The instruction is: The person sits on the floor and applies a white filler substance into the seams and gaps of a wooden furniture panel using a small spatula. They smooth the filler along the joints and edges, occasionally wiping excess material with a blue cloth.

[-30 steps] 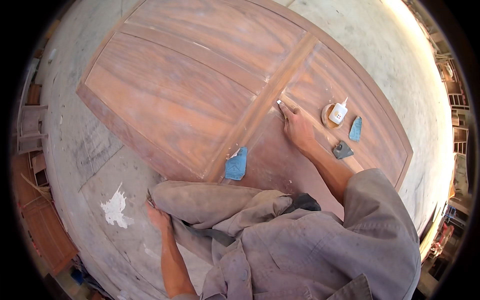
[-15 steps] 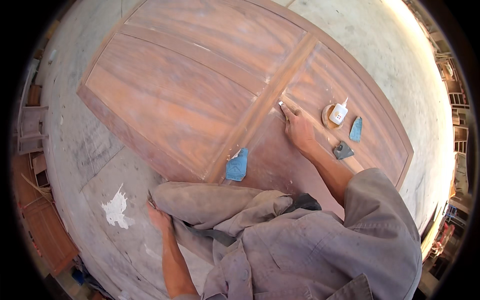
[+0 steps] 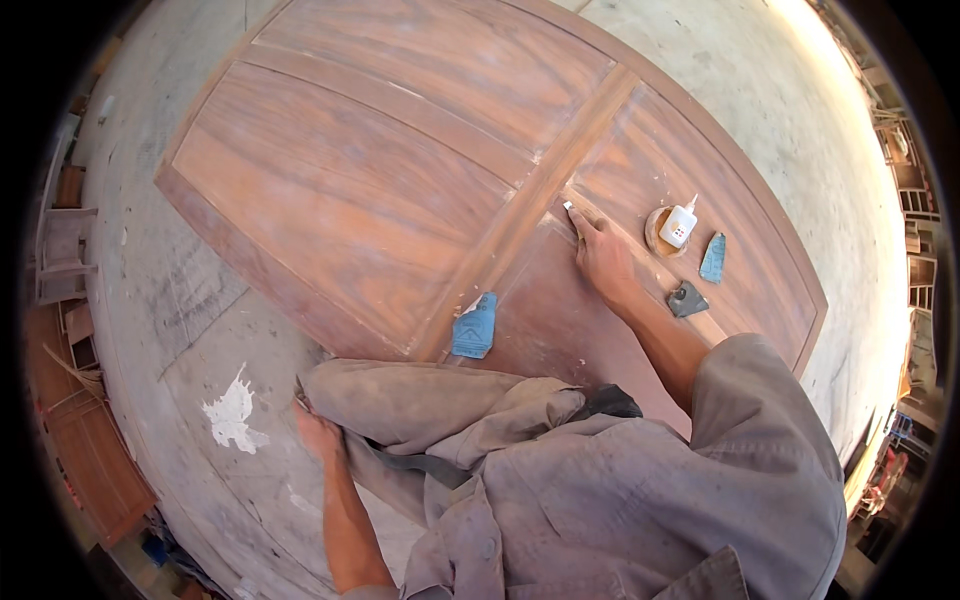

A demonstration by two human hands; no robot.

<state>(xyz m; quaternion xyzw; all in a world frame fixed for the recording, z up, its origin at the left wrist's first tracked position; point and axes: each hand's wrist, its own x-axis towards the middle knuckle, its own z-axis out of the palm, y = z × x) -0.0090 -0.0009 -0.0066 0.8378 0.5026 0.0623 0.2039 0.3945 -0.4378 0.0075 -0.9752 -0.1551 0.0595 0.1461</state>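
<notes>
The right hand (image 3: 602, 262) lies on a large wooden door (image 3: 400, 190) that rests flat on the concrete floor (image 3: 190, 310). Its fingers are drawn together around a small pale tool (image 3: 568, 207), apparently a scraper or filler blade, whose tip sits where the door's centre stile meets a cross rail. What kind of tool it is cannot be told for sure, as only its end shows.

Just to the right of that hand, a small white squeeze bottle (image 3: 680, 224) with a pointed nozzle lies on a round wooden disc (image 3: 655, 232); a darker label patch marks its side, and what it contains cannot be seen. Beside the bottle lies a narrow blue scrap of sandpaper (image 3: 713, 258), and just below it a small grey folded scrap (image 3: 688, 299), close to the right forearm. A larger blue piece of sandpaper (image 3: 475, 326) rests on the door's near edge, by the person's knee.

The left hand (image 3: 318, 432) is on the floor beside the knee, well apart from the door. Its fingers are bent, their tips against the trouser cloth; whether they grip anything cannot be told. A white splash (image 3: 235, 415) marks the floor near it. Wooden frames and offcuts (image 3: 70, 250) stand along the left rim.
</notes>
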